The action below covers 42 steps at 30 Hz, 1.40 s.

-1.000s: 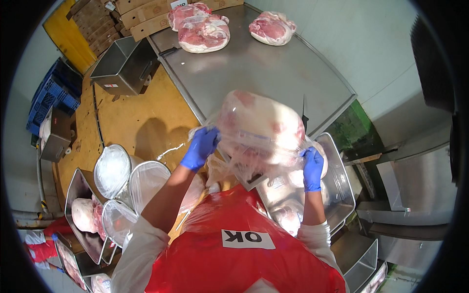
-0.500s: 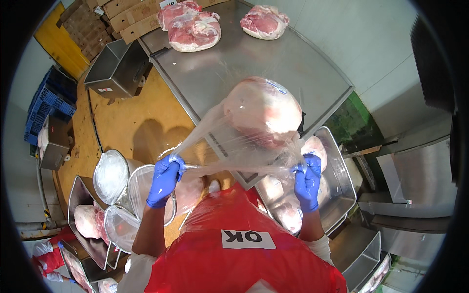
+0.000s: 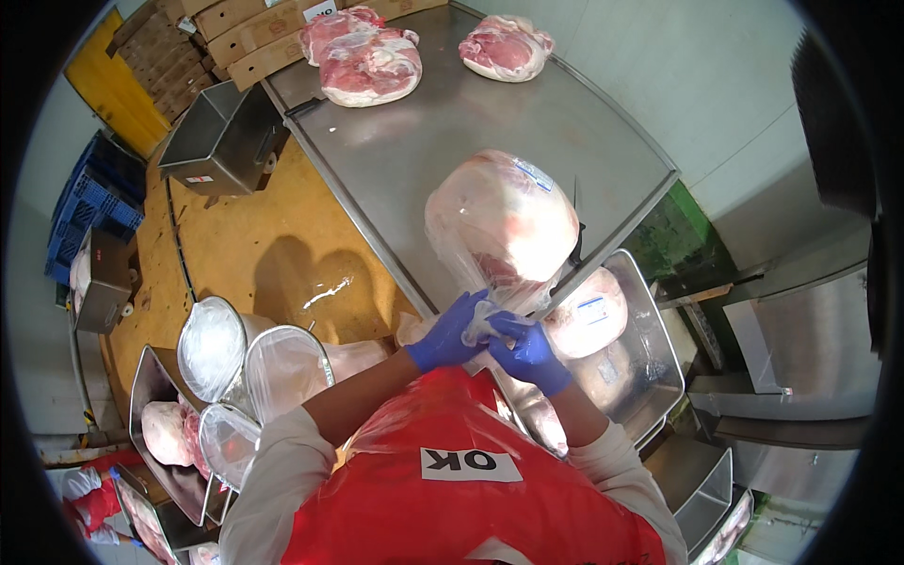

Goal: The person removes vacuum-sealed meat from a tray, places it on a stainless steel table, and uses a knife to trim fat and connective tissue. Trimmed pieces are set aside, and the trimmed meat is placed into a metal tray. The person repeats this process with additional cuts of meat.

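A large pink cut of meat sits inside a clear plastic bag (image 3: 504,221) near the front corner of the steel table (image 3: 405,151). My left hand (image 3: 450,334) and my right hand (image 3: 527,353), both in blue gloves, meet at the bag's gathered neck just below the meat and pinch the plastic together. Both hands are over the table's front edge, right above my red apron (image 3: 471,490).
Three bare cuts of meat (image 3: 372,61) lie at the table's far end. A steel tray (image 3: 650,377) at my right holds bagged meat (image 3: 589,315). Round bag-lined holders (image 3: 245,358) and trays of meat stand at my left. A steel bin (image 3: 221,141) and blue crates (image 3: 89,202) are on the floor.
My hands, spread wide holding the bag open around the meat, have come together at its neck. The bagged meat now rests lower on the table.
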{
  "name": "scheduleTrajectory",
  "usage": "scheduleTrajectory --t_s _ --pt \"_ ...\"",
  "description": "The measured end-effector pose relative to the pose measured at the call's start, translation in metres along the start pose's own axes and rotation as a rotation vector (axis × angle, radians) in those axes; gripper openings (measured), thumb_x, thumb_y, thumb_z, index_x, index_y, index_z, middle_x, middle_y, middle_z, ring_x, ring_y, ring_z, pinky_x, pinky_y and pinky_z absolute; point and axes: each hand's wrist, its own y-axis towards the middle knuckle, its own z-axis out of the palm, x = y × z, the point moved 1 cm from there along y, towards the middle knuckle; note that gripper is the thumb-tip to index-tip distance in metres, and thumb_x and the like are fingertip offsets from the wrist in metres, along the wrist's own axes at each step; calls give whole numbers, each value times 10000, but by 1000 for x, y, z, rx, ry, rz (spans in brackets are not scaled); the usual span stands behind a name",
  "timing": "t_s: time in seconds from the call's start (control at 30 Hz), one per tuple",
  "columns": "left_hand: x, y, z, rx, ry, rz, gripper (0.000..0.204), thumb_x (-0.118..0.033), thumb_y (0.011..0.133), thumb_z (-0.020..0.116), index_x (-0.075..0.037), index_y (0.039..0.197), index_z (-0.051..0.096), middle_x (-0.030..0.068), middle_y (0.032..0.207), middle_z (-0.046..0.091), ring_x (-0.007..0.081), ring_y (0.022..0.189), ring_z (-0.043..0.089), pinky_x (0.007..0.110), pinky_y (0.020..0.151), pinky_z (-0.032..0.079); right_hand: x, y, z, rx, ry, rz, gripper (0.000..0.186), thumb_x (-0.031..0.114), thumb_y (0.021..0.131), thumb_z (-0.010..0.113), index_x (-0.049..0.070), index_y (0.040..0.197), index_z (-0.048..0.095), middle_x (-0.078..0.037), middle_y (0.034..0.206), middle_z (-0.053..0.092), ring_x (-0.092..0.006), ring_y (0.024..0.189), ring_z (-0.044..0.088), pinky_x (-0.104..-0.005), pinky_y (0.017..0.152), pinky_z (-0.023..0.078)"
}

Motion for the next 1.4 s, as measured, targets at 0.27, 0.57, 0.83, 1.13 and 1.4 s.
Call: scheduleTrajectory --t_s 0.27,0.57,0.83,1.13,1.4 --pt "22 -101 -1 -267 -326 -481 252 -277 882 717 -55 1000 712 153 829 708 314 788 709 405 686 531 -12 75 -18 -124 -282 9 250 248 831 784 33 923 695 -127 834 682 -316 682 660 -401 640 532" --pt "20 -163 -19 -149 -227 -358 127 -158 880 671 -99 992 682 149 915 697 368 834 666 423 719 530 -232 178 -114 -350 -281 432 692 450 822 776 -77 1243 621 -262 1145 676 -379 1048 668 -396 950 512" --pt "-14 -135 -64 -225 91 -291 194 -239 787 728 -95 875 633 118 878 612 350 879 584 453 774 460 -202 199 -98 -469 -712 328 200 221 900 616 60 949 723 -249 899 677 -442 851 655 -477 778 536" --pt "-25 -155 -64 -228 -64 -412 238 -135 717 730 -106 949 685 137 1005 627 365 970 581 442 843 482 -238 182 -116 -437 -369 386 333 353 906 679 84 1098 721 -175 940 736 -332 815 705 -397 771 549" --pt "-15 -141 -56 -473 -93 -533 164 -122 800 688 -90 960 676 133 902 672 350 874 651 420 738 521 -167 148 -65 -311 -955 89 591 483 904 627 186 1411 563 -201 1413 552 -440 1268 517 -548 1051 402"
